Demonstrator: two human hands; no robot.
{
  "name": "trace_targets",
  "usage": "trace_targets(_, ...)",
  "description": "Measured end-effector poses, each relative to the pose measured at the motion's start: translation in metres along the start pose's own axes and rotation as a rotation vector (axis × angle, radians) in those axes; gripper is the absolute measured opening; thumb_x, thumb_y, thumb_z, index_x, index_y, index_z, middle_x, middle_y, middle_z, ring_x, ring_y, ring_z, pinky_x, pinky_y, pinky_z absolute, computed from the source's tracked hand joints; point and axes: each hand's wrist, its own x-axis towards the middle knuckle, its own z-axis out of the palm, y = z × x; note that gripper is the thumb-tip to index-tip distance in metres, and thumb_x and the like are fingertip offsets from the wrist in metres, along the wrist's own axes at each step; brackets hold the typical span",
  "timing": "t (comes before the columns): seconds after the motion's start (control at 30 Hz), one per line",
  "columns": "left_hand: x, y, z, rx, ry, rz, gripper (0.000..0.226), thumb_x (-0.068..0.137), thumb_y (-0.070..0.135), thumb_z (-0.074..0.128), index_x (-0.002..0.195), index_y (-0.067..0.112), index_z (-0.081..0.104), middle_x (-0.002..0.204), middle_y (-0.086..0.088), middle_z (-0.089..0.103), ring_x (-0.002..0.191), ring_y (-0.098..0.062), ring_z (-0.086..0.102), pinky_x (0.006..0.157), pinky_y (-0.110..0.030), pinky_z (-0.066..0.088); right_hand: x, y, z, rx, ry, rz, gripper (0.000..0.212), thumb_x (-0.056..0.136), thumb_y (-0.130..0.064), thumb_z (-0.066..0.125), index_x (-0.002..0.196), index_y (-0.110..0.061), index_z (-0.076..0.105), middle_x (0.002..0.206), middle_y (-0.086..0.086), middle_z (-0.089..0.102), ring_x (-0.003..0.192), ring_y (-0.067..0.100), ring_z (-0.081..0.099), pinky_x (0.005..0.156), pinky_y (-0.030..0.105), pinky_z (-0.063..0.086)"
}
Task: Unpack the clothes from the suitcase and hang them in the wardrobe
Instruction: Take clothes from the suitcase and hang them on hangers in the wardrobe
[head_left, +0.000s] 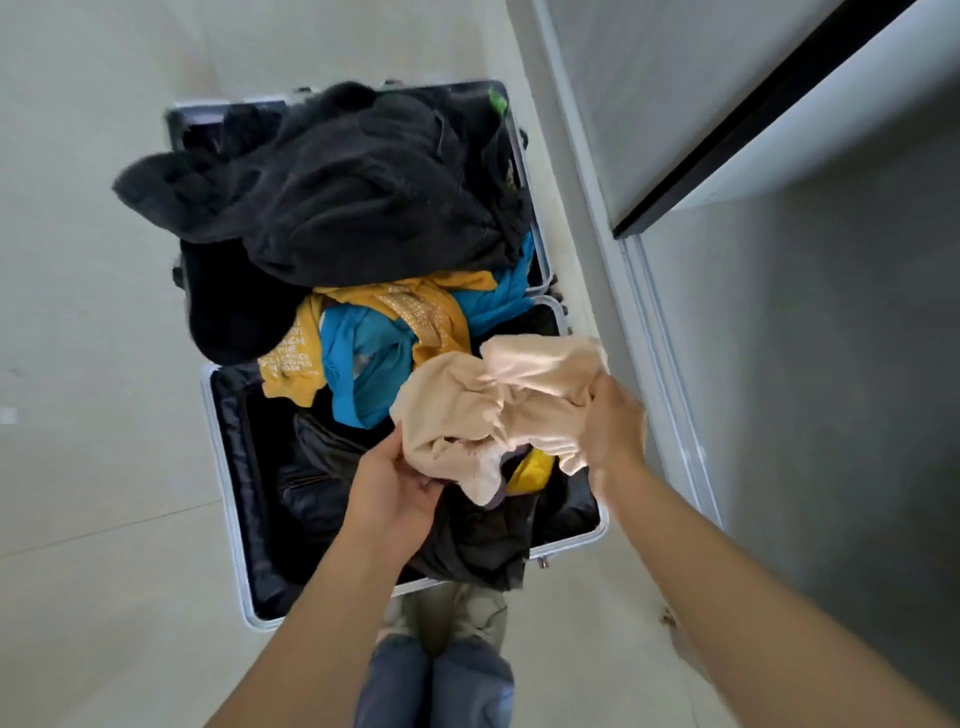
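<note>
Clearly little is unpacked yet: the open suitcase on the floor is heaped with a black fleece, a yellow printed top, a blue garment and dark items. Both arms reach down over it. The left hand grips the lower edge of a crumpled cream garment, while the right hand clutches its other side, holding it just above the pile.

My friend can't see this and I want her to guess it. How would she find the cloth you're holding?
Find the open suitcase on the pale floor, heaped with clothes. At its near end, the left hand and the right hand grip one crumpled cream garment on top of the pile. It is the only cream piece: its neighbours are yellow, blue and black.
</note>
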Motion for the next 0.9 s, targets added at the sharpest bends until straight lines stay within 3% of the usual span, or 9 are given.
trace_targets(0.1,-0.083,0.033,0.029,0.023,-0.152,0.008,0.027,0.098,0.03,0.047,0.108,0.014,0.067,0.093,-0.005,0.072,0.078,-0.019,0.069,0.064,-0.03,0.056,-0.053,-0.06,-0.032,0.085,0.041,-0.064,0.012,0.083,-0.015,0.043,0.071,-0.013,0.046,0.071,0.008,0.038,0.066,0.02,0.034,0.057,0.033,0.029)
trace_targets(0.2,-0.179,0.072,0.057,0.085,-0.235,0.058,0.027,0.093,0.031,0.052,0.087,0.02,0.076,0.085,-0.005,0.07,0.074,-0.021,0.065,0.07,-0.037,0.047,-0.121,-0.127,-0.073,0.171,0.036,-0.116,0.014,0.076,-0.014,0.045,0.064,-0.017,0.04,0.067,0.005,0.033,0.066,0.02,0.031,0.056,0.033,0.026)
trace_targets(0.27,-0.234,0.093,0.069,0.118,-0.266,0.127,0.024,0.092,0.028,0.054,0.098,0.017,0.074,0.093,-0.008,0.07,0.079,-0.021,0.067,0.074,-0.037,0.05,-0.162,-0.164,-0.102,0.196,0.019,-0.142,0.008,0.075,-0.016,0.049,0.066,-0.016,0.049,0.069,0.007,0.039,0.068,0.02,0.038,0.06,0.035,0.031)
trace_targets(0.4,-0.345,0.131,0.09,0.316,-0.374,0.29,0.037,0.083,0.024,0.058,0.118,0.011,0.062,0.098,-0.012,0.069,0.086,-0.023,0.068,0.073,-0.038,0.057,-0.245,-0.234,-0.165,0.244,-0.11,-0.244,0.022,0.084,-0.009,0.055,0.063,-0.014,0.056,0.058,-0.001,0.051,0.059,0.018,0.05,0.056,0.028,0.039)
trace_targets(0.5,-0.405,0.158,0.102,0.402,-0.446,0.324,0.049,0.078,0.026,0.062,0.125,0.01,0.06,0.109,-0.011,0.071,0.096,-0.025,0.069,0.073,-0.036,0.059,-0.285,-0.27,-0.205,0.136,-0.152,-0.399,0.014,0.084,-0.01,0.062,0.074,-0.001,0.064,0.064,0.005,0.056,0.058,0.017,0.053,0.054,0.024,0.04)
trace_targets(0.57,-0.443,0.176,0.116,0.464,-0.495,0.337,0.055,0.078,0.032,0.061,0.128,0.01,0.059,0.117,-0.011,0.069,0.104,-0.025,0.067,0.083,-0.037,0.057,-0.31,-0.291,-0.228,-0.005,-0.142,-0.51,0.024,0.081,-0.013,0.063,0.074,0.009,0.056,0.067,0.009,0.046,0.063,0.017,0.043,0.058,0.029,0.033)
trace_targets(0.73,-0.504,0.2,0.159,0.8,-0.621,0.361,0.065,0.077,0.066,0.063,0.12,0.016,0.066,0.131,-0.014,0.06,0.121,-0.036,0.056,0.11,-0.045,0.036,-0.354,-0.325,-0.251,-0.306,-0.123,-0.682,0.036,0.082,-0.014,0.062,0.055,-0.008,0.04,0.056,-0.001,0.033,0.058,0.013,0.03,0.056,0.027,0.024)
trace_targets(0.8,-0.524,0.201,0.179,0.915,-0.648,0.397,0.071,0.075,0.073,0.058,0.113,0.013,0.065,0.128,-0.014,0.06,0.114,-0.034,0.054,0.11,-0.041,0.031,-0.366,-0.337,-0.258,-0.365,-0.086,-0.716,0.03,0.083,-0.008,0.061,0.055,-0.008,0.049,0.054,-0.003,0.039,0.055,0.013,0.035,0.053,0.024,0.025)
trace_targets(0.9,-0.547,0.198,0.208,1.066,-0.675,0.448,0.07,0.086,0.07,0.045,0.123,0.012,0.06,0.12,-0.016,0.066,0.11,-0.038,0.062,0.104,-0.048,0.041,-0.376,-0.354,-0.273,-0.341,-0.06,-0.716,0.013,0.085,-0.006,0.056,0.074,-0.001,0.058,0.063,0.0,0.048,0.06,0.013,0.042,0.055,0.024,0.03)
